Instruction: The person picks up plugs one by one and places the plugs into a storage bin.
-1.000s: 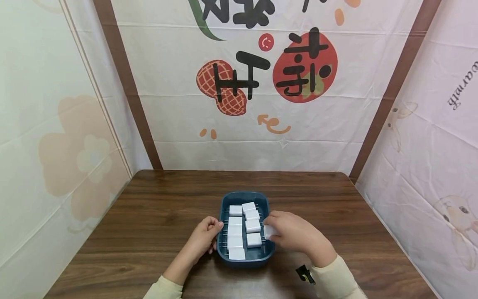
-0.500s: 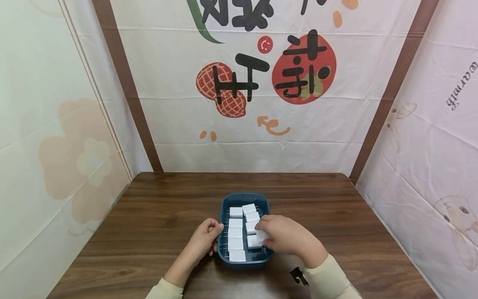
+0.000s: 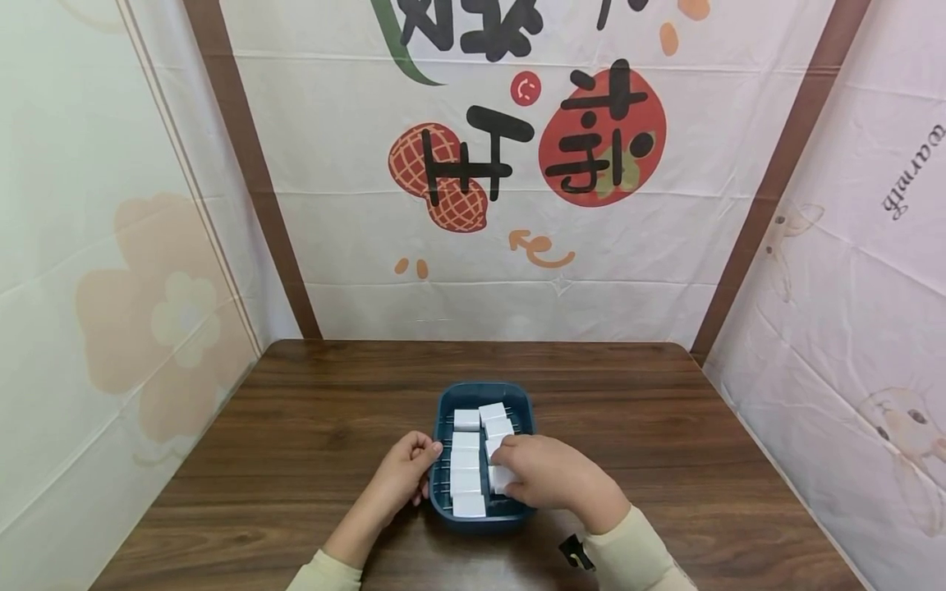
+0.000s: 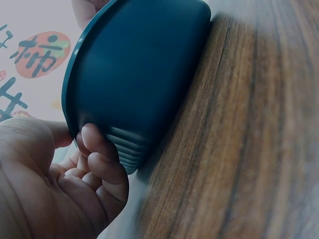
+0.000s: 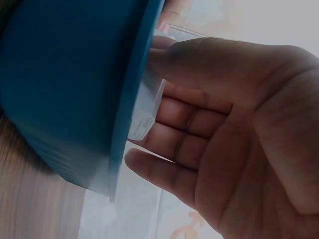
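Note:
A dark blue plastic basket (image 3: 484,525) stands on the wooden table with two columns of small white power adapters (image 3: 466,460) in it. Thin prongs show at the outer sides of some. My left hand (image 3: 402,472) pinches the basket's left rim, thumb at the top and curled fingers against the outer wall (image 4: 134,64). Over the basket's right side, my right hand (image 3: 550,476) holds one white power adapter (image 5: 149,94) between thumb and fingers. Small print shows on its end. In the head view this hand partly covers the lower adapters of the right column.
A wooden table (image 3: 355,386) lies under the basket, with printed cloth walls (image 3: 355,312) at the back and both sides. A small black strap piece (image 3: 576,552) hangs by the right sleeve (image 3: 636,550).
My right hand has moved left and slightly down, bringing the held power adapter from the basket's right rim in over the right column. The left hand stays at the left rim.

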### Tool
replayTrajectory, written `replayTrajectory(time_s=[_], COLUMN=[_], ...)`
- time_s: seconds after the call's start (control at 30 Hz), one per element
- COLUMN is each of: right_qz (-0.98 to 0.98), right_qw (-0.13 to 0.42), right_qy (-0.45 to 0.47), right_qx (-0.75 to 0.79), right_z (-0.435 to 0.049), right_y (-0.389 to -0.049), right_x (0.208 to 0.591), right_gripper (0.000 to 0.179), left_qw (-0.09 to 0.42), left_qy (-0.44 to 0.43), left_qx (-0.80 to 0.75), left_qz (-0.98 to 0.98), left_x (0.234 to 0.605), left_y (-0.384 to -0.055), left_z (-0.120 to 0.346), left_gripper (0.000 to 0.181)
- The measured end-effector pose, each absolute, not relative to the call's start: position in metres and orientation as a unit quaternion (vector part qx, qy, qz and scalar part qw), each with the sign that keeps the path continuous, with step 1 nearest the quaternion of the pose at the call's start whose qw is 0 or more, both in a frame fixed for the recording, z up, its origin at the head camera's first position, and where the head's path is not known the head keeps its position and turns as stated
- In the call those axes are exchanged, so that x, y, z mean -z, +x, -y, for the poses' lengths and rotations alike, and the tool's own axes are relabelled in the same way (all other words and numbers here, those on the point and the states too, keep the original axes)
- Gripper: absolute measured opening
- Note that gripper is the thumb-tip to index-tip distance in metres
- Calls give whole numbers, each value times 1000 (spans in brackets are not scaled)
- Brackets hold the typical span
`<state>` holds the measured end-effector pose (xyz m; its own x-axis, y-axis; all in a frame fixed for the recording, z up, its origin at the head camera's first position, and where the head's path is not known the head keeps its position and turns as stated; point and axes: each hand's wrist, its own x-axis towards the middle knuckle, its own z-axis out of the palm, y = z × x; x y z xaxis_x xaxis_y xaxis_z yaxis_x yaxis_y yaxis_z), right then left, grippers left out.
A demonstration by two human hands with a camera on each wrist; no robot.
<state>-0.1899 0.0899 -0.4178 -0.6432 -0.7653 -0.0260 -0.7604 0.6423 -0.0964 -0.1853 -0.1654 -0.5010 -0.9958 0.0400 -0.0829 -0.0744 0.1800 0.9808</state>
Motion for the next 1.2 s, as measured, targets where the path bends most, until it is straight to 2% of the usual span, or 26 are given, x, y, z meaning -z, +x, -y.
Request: replayTrajectory(time_s=[0.57,1.2], right_qz=[-913,-913], right_qw=[83,94], right_qy=[-397,-397], right_qx=[38,32], right_z=[-75,-69], right_y=[-189,-191], right_x=[430,441], right_gripper=[27,22], left_qw=[44,44], left_qy=[-14,-10], left_qx=[-641,-643], left_qz=[-766,-765], left_x=[500,501], left_y=[-185,-185], left_z=[164,166], left_gripper=[24,24])
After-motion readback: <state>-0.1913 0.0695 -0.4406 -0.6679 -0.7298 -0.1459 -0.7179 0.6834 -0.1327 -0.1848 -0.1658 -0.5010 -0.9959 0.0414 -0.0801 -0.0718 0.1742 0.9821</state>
